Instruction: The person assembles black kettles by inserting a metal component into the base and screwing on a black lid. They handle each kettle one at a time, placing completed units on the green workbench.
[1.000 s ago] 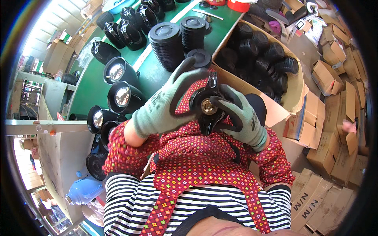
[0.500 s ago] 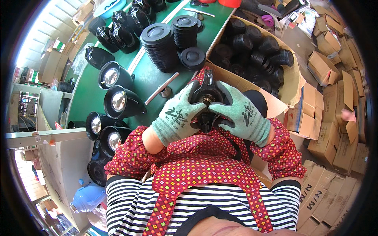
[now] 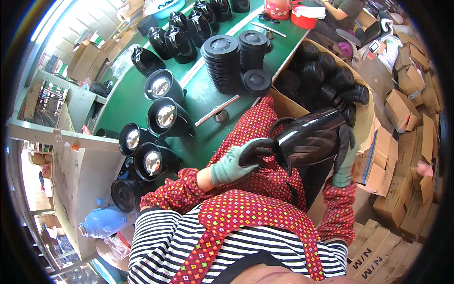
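Note:
A glossy black thermos jug (image 3: 309,137) lies tilted on its side in front of me, over my lap. My right hand (image 3: 346,154), in a green glove with a dark palm, grips the jug's right end, fingers along its side. Close to the jug's left end is my left hand (image 3: 239,162), gloved alike, its fingers half curled and apart; whether a fingertip touches the rim is hard to see. Left of my hands, several black jugs with mirrored insides (image 3: 165,116) lie on the green table (image 3: 187,154). A metal T-shaped tool (image 3: 218,112) stands beyond my left hand.
Black ribbed round parts (image 3: 221,61) rise in stacks on the table, with more jugs (image 3: 182,45) behind. An open carton (image 3: 371,111) of black parts stands at right, near many cardboard boxes (image 3: 397,203). A blue bottle (image 3: 106,221) is at lower left. Another person (image 3: 344,10) sits far right.
The jug, held end-on between both hands before, has swung sideways to the right. My right hand has moved to its right end, and my left hand has drawn back from it. The view has shifted.

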`<action>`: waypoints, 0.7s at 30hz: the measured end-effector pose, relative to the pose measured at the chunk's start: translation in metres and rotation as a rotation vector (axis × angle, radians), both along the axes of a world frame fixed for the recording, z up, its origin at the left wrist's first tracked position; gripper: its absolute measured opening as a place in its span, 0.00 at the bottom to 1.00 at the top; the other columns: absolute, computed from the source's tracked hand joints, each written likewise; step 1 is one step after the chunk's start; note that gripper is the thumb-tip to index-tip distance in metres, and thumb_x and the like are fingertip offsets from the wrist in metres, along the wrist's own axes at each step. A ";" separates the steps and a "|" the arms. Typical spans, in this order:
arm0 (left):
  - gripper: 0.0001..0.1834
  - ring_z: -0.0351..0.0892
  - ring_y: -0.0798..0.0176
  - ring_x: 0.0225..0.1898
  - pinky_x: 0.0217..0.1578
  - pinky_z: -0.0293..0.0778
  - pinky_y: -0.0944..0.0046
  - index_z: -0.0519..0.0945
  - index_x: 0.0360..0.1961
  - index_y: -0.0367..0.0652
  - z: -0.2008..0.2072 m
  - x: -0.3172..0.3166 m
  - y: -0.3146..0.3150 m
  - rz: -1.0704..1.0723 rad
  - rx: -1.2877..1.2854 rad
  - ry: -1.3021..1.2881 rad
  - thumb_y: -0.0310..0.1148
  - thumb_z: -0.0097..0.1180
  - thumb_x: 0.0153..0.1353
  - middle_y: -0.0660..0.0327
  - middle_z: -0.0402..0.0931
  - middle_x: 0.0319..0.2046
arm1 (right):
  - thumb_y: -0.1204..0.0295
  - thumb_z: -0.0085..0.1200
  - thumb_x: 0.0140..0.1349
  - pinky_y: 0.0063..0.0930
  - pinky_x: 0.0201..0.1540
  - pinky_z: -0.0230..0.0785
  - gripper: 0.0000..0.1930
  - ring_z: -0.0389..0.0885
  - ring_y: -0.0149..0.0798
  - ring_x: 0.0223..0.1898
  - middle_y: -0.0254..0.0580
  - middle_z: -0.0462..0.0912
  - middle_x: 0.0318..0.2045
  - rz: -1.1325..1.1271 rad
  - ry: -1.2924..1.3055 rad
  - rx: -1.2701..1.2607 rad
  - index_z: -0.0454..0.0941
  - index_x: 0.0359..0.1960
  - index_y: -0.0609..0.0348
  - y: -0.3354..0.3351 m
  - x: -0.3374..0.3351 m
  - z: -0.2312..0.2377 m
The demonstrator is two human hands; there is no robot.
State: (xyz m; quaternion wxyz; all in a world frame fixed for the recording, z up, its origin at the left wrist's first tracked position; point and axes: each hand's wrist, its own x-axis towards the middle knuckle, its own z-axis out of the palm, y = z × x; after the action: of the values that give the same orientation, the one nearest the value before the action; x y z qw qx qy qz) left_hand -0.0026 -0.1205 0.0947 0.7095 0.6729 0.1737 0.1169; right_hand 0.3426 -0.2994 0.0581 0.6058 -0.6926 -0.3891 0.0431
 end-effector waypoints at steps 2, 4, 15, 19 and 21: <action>0.44 0.85 0.55 0.57 0.57 0.80 0.57 0.62 0.79 0.42 -0.034 -0.011 0.029 0.165 0.458 0.104 0.17 0.65 0.63 0.47 0.74 0.68 | 0.69 0.63 0.69 0.32 0.55 0.77 0.16 0.86 0.40 0.47 0.45 0.87 0.44 0.062 -0.085 -0.132 0.87 0.55 0.61 0.012 0.004 0.040; 0.48 0.84 0.50 0.57 0.58 0.79 0.49 0.60 0.80 0.43 -0.071 -0.004 0.068 0.491 0.883 0.290 0.24 0.69 0.61 0.45 0.75 0.65 | 0.71 0.72 0.58 0.37 0.51 0.78 0.14 0.86 0.45 0.44 0.47 0.85 0.41 0.078 -0.171 -0.286 0.91 0.46 0.60 0.028 -0.008 0.071; 0.34 0.83 0.39 0.55 0.56 0.80 0.49 0.79 0.69 0.48 -0.076 0.006 0.117 0.435 0.854 0.767 0.25 0.68 0.59 0.45 0.79 0.56 | 0.56 0.65 0.65 0.47 0.49 0.74 0.18 0.81 0.54 0.47 0.51 0.80 0.46 0.305 -0.500 -0.574 0.87 0.47 0.56 0.059 -0.077 0.044; 0.34 0.83 0.47 0.51 0.52 0.81 0.57 0.76 0.71 0.39 -0.027 0.042 0.110 0.379 0.714 0.391 0.21 0.63 0.61 0.47 0.77 0.60 | 0.67 0.66 0.64 0.45 0.47 0.75 0.16 0.84 0.53 0.42 0.50 0.86 0.42 0.544 -0.111 -0.296 0.87 0.52 0.57 0.067 -0.050 0.060; 0.36 0.83 0.48 0.52 0.51 0.81 0.58 0.76 0.72 0.39 0.032 0.068 0.092 0.297 0.668 0.353 0.18 0.62 0.60 0.47 0.76 0.63 | 0.73 0.68 0.60 0.44 0.52 0.77 0.17 0.86 0.52 0.44 0.47 0.88 0.39 0.645 -0.159 -0.277 0.87 0.52 0.56 0.072 -0.037 0.071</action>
State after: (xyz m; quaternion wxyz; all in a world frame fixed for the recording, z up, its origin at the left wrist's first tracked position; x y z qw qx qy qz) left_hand 0.0652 -0.0289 0.1268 0.3867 0.8435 0.3409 0.1508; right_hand 0.3061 -0.2269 0.1294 0.4292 -0.6111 -0.6239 0.2303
